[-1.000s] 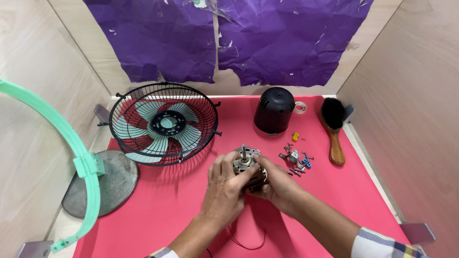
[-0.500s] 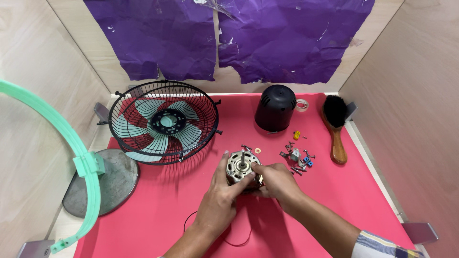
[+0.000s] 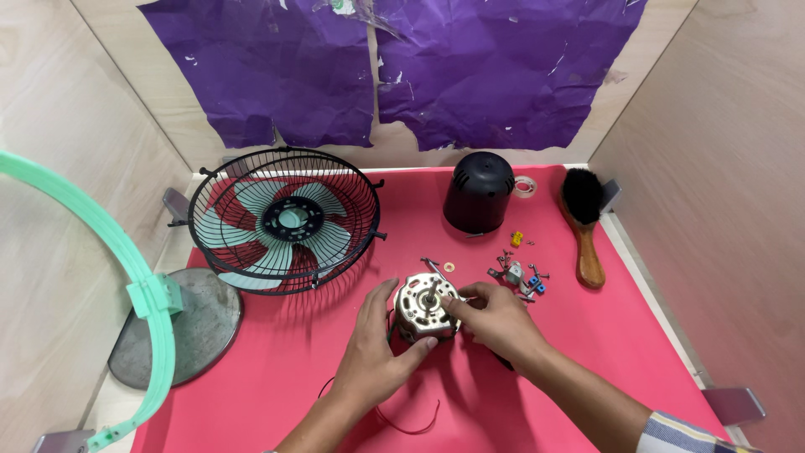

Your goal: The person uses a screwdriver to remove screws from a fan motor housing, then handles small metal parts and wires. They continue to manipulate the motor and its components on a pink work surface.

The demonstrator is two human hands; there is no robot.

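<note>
Left hand point(image 3: 373, 356), right hand point(image 3: 496, 323) gripping fan motor point(image 3: 426, 305), red mat point(image 3: 637, 335)

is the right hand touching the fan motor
Touching. The head view shows the right hand with its fingertips pressed on the fan motor at its front face, no gap between them.

A plywood-walled repair booth point(image 3: 721, 168) with a red work mat point(image 3: 277, 361).

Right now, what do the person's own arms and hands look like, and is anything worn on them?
Both hands are bare: the left hand and the right hand show no gloves, rings or watch. The left forearm is uncovered. On the right arm, a striped sleeve, white with blue stripes, sits pushed up near the elbow.
</note>
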